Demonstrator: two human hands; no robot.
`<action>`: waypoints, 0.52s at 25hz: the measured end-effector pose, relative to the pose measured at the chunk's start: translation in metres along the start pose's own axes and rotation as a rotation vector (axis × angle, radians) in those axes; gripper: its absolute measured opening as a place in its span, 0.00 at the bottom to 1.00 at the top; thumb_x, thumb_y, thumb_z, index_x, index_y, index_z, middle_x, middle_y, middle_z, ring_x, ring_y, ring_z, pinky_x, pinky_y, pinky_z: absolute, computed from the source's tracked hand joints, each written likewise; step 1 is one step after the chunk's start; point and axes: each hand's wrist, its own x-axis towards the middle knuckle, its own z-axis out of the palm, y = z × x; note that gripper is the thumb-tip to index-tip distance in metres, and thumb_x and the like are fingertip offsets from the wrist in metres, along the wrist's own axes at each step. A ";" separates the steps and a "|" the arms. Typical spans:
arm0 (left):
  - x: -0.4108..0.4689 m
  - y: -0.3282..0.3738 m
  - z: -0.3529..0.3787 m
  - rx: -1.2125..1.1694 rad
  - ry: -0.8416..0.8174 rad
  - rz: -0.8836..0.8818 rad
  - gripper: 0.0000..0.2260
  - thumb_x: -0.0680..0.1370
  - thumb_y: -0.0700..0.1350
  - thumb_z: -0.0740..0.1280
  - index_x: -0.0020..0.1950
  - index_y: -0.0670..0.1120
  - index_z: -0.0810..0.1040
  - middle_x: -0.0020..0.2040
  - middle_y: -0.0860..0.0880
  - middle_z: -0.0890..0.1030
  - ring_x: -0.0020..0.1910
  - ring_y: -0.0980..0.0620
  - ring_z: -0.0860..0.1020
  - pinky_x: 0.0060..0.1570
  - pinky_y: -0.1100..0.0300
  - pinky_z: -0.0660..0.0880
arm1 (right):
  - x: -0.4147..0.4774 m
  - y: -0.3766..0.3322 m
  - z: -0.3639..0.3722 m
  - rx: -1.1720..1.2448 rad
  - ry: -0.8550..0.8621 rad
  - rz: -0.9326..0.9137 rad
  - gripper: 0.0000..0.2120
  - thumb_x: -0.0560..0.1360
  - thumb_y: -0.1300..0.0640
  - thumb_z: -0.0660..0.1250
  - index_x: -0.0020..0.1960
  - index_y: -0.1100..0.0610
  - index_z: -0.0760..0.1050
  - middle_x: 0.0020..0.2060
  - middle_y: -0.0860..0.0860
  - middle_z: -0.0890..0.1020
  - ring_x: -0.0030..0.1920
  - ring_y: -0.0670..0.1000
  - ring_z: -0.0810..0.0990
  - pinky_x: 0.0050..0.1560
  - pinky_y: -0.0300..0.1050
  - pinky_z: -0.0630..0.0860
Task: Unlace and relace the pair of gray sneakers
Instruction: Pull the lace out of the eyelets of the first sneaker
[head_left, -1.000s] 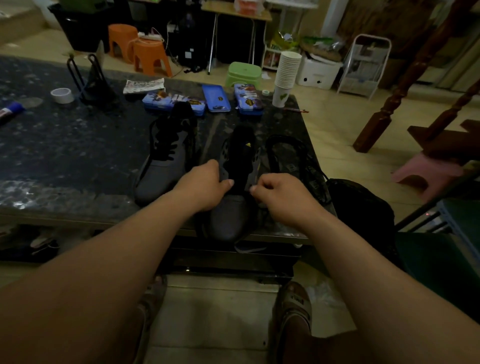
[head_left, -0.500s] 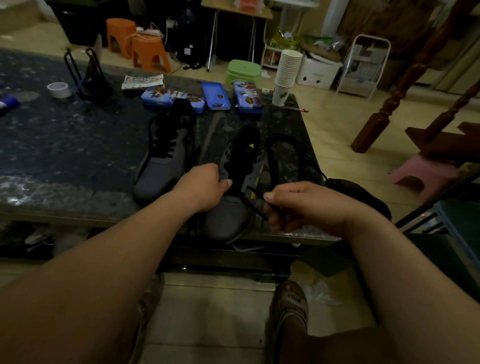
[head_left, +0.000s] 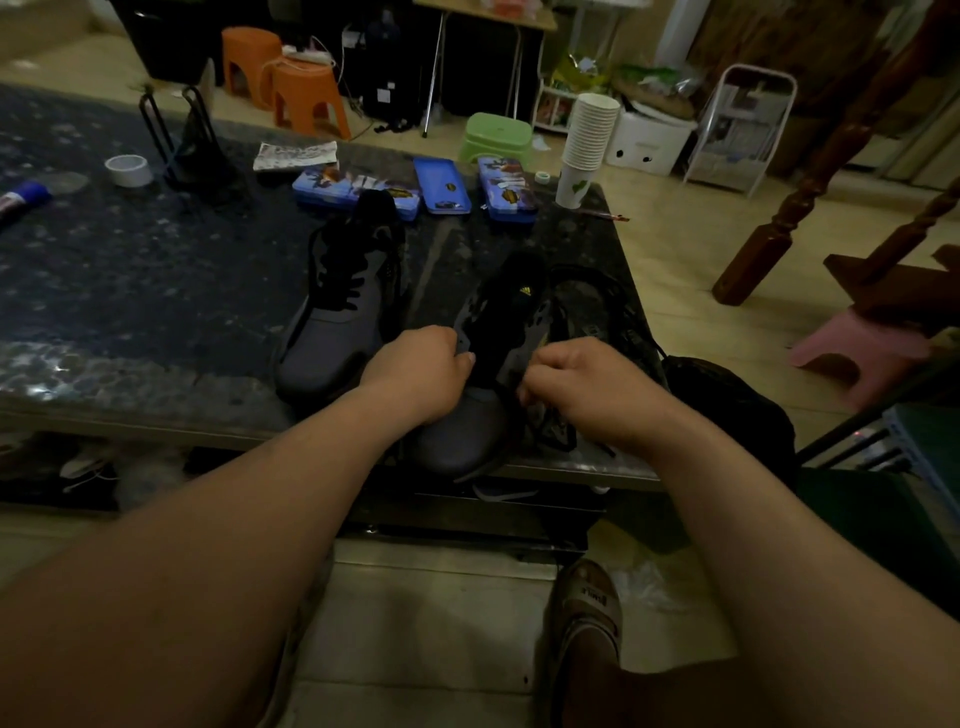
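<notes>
Reaching over a dark stone worktop (head_left: 156, 291), a person pinches the left eyelet flap of the near gray sneaker (head_left: 462, 436) in the left grip (head_left: 415, 374). The right grip (head_left: 587, 384) curls at the opposite flap above a loose black lace (head_left: 563, 441), its hold hidden. Just left, the second sneaker (head_left: 337, 332) stands laced. Beyond lie blue tins (head_left: 358, 189) and stacked paper cups (head_left: 589, 130).

Domestic living room. A low table (head_left: 130, 291) with a dark speckled stone top fills the left and centre of the frame. Household clutter marks the place as a home: orange plastic stools (head_left: 306, 98) at upper left, a green stool (head_left: 496, 136) at top centre and a pink stool (head_left: 857, 353) at the right edge, all on a pale tiled floor (head_left: 670, 244). A stack of paper cups (head_left: 589, 135) and blue pencil cases (head_left: 441, 184) stand at the table's far edge. A white wire rack (head_left: 737, 124) and a turned wooden post (head_left: 810, 171) occupy the upper right.
</notes>
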 end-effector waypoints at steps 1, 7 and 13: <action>0.002 0.001 0.000 -0.003 0.001 -0.007 0.16 0.84 0.55 0.62 0.40 0.50 0.67 0.44 0.47 0.76 0.45 0.43 0.75 0.43 0.53 0.70 | -0.007 -0.001 -0.006 0.039 -0.020 -0.014 0.11 0.79 0.58 0.67 0.40 0.63 0.80 0.31 0.55 0.80 0.30 0.55 0.75 0.32 0.45 0.69; 0.002 0.002 -0.007 -0.103 -0.039 -0.038 0.18 0.83 0.54 0.65 0.36 0.49 0.69 0.39 0.48 0.75 0.44 0.44 0.75 0.43 0.54 0.69 | -0.040 -0.001 -0.046 0.530 -0.209 -0.135 0.15 0.74 0.63 0.60 0.29 0.58 0.70 0.32 0.59 0.79 0.49 0.57 0.86 0.50 0.45 0.78; -0.001 0.005 0.000 -0.105 -0.005 -0.032 0.17 0.83 0.53 0.65 0.36 0.47 0.69 0.38 0.47 0.76 0.41 0.44 0.77 0.39 0.55 0.70 | -0.040 0.006 -0.059 0.858 -0.139 -0.019 0.19 0.79 0.61 0.57 0.30 0.56 0.70 0.32 0.55 0.76 0.40 0.56 0.82 0.48 0.50 0.79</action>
